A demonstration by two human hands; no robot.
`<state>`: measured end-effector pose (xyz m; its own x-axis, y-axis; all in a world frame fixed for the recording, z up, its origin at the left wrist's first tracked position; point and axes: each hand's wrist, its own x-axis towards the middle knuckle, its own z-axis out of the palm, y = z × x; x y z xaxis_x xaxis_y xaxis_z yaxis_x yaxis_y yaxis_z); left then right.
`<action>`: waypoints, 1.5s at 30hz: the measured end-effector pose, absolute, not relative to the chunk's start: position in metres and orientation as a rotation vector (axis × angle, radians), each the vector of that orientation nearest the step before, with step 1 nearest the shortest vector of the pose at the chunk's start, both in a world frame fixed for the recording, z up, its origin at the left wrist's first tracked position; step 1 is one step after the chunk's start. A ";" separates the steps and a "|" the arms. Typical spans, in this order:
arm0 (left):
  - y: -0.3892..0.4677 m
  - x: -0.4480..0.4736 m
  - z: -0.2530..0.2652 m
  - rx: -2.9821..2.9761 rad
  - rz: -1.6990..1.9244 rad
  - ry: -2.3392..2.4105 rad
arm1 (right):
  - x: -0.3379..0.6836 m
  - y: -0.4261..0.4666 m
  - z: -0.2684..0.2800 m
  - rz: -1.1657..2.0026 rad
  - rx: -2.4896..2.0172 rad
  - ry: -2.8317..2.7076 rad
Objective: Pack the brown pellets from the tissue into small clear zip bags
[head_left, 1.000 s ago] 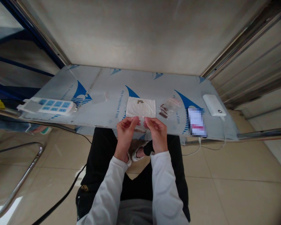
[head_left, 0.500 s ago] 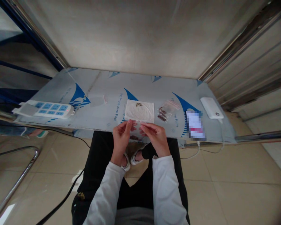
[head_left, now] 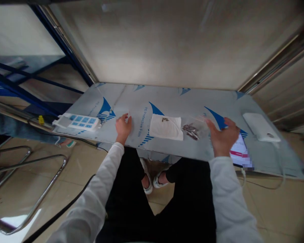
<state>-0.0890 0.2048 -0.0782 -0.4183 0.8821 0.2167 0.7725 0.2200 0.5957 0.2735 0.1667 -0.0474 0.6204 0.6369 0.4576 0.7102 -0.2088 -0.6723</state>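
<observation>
Near the clear bag [head_left: 194, 129], the right hand [head_left: 224, 136] is spread, left hand's [head_left: 123, 127] grip unclear

Near the desk's [head_left: 164, 98] front right corner, the right hand [head_left: 222, 135] is blurred and hides part of the phone [head_left: 238, 145], whose display is partly pixelated. Whether that thumb touches the clear bag [head_left: 201, 122] cannot be told; the brown pieces [head_left: 191, 131] inside smear together past counting. Farther left, whatever the left hand's [head_left: 123, 127] fingertips meet is too small to make out. The bits [head_left: 165, 119] on the white cloth [head_left: 164, 131] are equally tiny. The picture's left edge cuts off a metal chair [head_left: 65, 161] and another person's denim leg [head_left: 20, 125].
</observation>
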 end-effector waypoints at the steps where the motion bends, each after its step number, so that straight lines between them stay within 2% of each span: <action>1: 0.214 -0.094 -0.079 1.613 0.886 2.426 | 0.266 0.155 -0.049 -0.126 -1.870 -1.032; 3: 0.227 -0.097 -0.080 1.666 0.720 2.555 | 0.243 0.129 -0.054 -0.076 -1.803 -0.973; 6: 0.236 -0.093 -0.083 1.757 0.566 2.544 | 0.205 0.100 -0.063 0.195 -1.737 -0.964; 11: 0.236 -0.087 -0.077 1.745 0.609 2.513 | 0.177 0.091 -0.065 0.508 -1.602 -1.035; 16: 0.204 -0.061 -0.057 1.569 0.863 2.536 | 0.162 0.096 -0.058 0.703 -1.538 -1.035; 19: 0.165 -0.018 -0.048 1.293 1.380 2.032 | 0.140 0.102 -0.049 0.810 -1.447 -1.040; 22: 0.129 0.029 -0.044 1.065 1.494 1.562 | 0.118 0.108 -0.036 0.870 -1.370 -1.038; 24: 0.113 0.049 -0.043 0.915 1.468 1.432 | 0.112 0.110 -0.030 0.901 -1.358 -1.029; 36: 0.102 0.055 -0.050 1.041 1.416 1.166 | 0.131 0.100 -0.043 1.030 -1.345 -0.938; 45: 0.100 0.060 -0.042 0.750 1.332 1.229 | 0.139 0.097 -0.038 0.860 -1.435 -1.111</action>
<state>0.0602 0.0999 -0.0416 -0.1784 0.9587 -0.2213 -0.2974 0.1618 0.9409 0.1392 0.0974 -0.0379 0.3033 0.9507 0.0655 0.1750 0.0120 -0.9845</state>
